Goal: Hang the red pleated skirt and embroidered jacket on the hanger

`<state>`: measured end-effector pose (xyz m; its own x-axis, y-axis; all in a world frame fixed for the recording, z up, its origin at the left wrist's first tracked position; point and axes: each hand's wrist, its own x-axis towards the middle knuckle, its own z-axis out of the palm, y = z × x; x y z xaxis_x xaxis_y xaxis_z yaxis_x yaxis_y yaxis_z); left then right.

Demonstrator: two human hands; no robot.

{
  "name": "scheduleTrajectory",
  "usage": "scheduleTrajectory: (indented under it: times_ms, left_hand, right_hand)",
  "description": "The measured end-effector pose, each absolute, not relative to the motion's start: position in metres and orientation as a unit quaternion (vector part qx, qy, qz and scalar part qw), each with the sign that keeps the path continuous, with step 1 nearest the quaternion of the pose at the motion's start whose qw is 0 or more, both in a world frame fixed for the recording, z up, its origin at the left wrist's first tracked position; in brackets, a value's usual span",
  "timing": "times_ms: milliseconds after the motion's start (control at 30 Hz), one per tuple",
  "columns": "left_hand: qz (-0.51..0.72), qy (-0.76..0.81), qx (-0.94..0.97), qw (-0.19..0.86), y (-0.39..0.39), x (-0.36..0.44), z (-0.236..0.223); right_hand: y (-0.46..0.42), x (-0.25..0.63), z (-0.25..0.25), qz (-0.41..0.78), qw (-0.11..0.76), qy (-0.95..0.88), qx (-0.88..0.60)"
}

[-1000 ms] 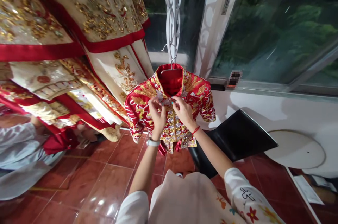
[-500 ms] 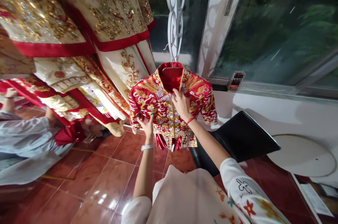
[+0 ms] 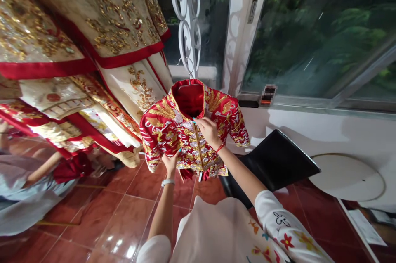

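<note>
Jacket [image 3: 221,102] hangs from a hanger [image 3: 189,75] above the right hand [image 3: 209,131], which pinches its collar front. The left hand [image 3: 169,163] touches its side, grip unclear. Front-handling seems underway; the next move calls for light, even tension.

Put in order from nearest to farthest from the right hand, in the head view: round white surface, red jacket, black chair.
1. Red jacket, touched by the right hand.
2. Black chair, to the right.
3. Round white surface, farther right, past the chair.
</note>
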<state>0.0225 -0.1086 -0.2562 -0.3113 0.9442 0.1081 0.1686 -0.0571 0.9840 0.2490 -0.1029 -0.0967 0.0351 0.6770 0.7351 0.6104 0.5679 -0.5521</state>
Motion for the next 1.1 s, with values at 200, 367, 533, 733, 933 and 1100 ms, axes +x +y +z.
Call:
scheduleTrajectory:
  times_ms: [200, 367, 533, 733, 933, 1100]
  left_hand:
    - [0.596, 0.579, 0.42, 0.365, -0.122, 0.037, -0.27]
    - [0.584, 0.607, 0.403, 0.357, -0.14, 0.04, -0.261]
    - [0.638, 0.655, 0.384, 0.125, -0.156, 0.007, -0.204]
    - [0.584, 0.558, 0.566, 0.164, -0.062, -0.032, -0.096]
    - [0.546, 0.574, 0.598, 0.121, -0.033, -0.042, -0.076]
    - [0.581, 0.569, 0.57, 0.116, -0.058, -0.022, -0.087]
  right_hand:
    - [-0.108, 0.244, -0.068, -0.031, 0.534, -0.676, -0.507]
    - [-0.11, 0.263, -0.044, -0.077, 0.552, -0.643, -0.525]
    - [-0.079, 0.365, -0.049, -0.086, 0.604, -0.566, -0.555]
    - [-0.03, 0.421, -0.067, 0.146, 0.61, -0.574, -0.526]
    - [-0.044, 0.416, -0.08, 0.076, 0.665, -0.534, -0.516]
    - [-0.072, 0.399, -0.081, -0.015, 0.665, -0.49, -0.564]
